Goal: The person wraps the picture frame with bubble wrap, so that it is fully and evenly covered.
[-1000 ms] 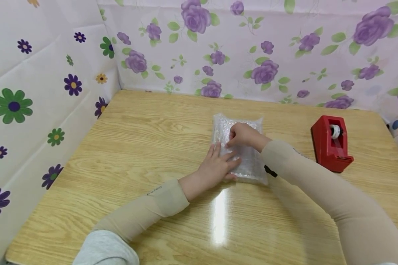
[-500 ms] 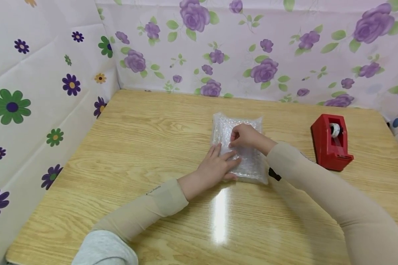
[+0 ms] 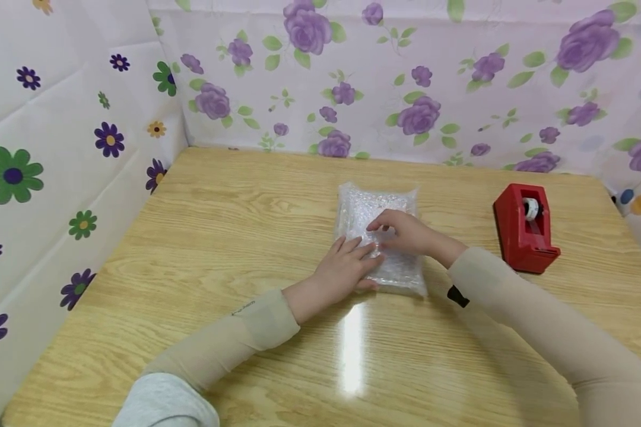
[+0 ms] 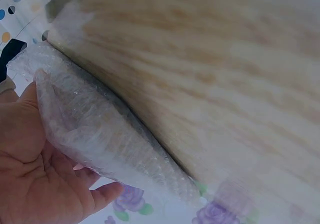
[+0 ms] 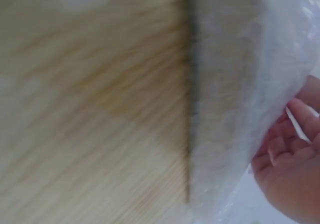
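A flat package in clear bubble wrap (image 3: 376,204) lies on the wooden table, its long sides running away from me. My left hand (image 3: 344,267) rests with spread fingers on its near left part. In the left wrist view, that hand (image 4: 45,179) lies along the puffy edge of the bubble wrap (image 4: 100,114). Over the package's middle is my right hand (image 3: 408,234), index finger and thumb apart, fingers loosely bent. The right wrist view is blurred and shows the same hand (image 5: 292,154) at the wrap's edge (image 5: 235,84), with nothing visible between its fingers.
To the right of the package stands a red tape dispenser (image 3: 526,231) with a roll of tape (image 3: 530,209) in it. A small black piece (image 3: 457,296) shows beneath the right wrist. Flower-printed sheets (image 3: 347,71) hang behind the table and on its left.
My right hand had thumb and fingertips together at the package's middle; now they are spread and the hand has drawn slightly right and nearer. The left hand stays on the package.
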